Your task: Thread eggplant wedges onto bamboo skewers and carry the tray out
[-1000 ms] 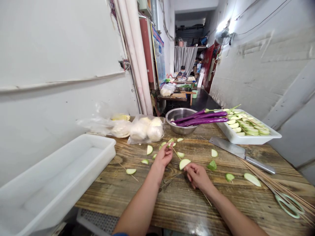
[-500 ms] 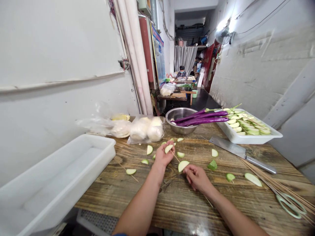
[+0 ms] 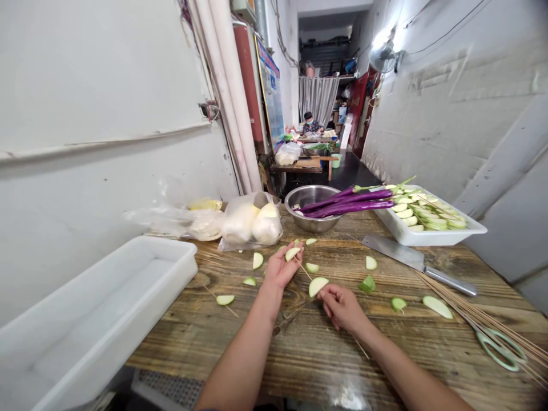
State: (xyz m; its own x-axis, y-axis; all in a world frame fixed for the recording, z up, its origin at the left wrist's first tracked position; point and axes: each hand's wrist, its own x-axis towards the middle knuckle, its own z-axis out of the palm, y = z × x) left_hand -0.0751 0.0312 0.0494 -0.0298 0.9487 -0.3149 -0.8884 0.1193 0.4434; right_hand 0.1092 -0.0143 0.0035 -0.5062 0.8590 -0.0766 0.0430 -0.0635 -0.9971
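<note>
My left hand (image 3: 280, 268) is turned palm up, its fingers around a pale half-round vegetable slice (image 3: 292, 254) with green skin. A thin bamboo skewer (image 3: 303, 269) runs from that slice to a second half-round slice (image 3: 318, 286) threaded on it. Pinched closed beside the second slice, my right hand (image 3: 341, 305) grips the skewer, whose rear end comes out below the wrist. Around my left hand lie several loose slices, among them one slice (image 3: 257, 261) to its left and another (image 3: 312, 267) to its right.
A steel bowl (image 3: 295, 220) carries long purple eggplants (image 3: 349, 206). Behind right stands a white tray (image 3: 445, 237) of slices. A cleaver (image 3: 396, 253), scissors (image 3: 499, 347) and bamboo skewers (image 3: 479, 317) lie right. Left are a white bin (image 3: 190, 262) and bagged vegetables (image 3: 252, 222). A person (image 3: 311, 123) sits far back.
The camera view has shifted slightly, so everything sits a little further left. Both hands keep nearly the same pose, with the slices and skewer between them.
</note>
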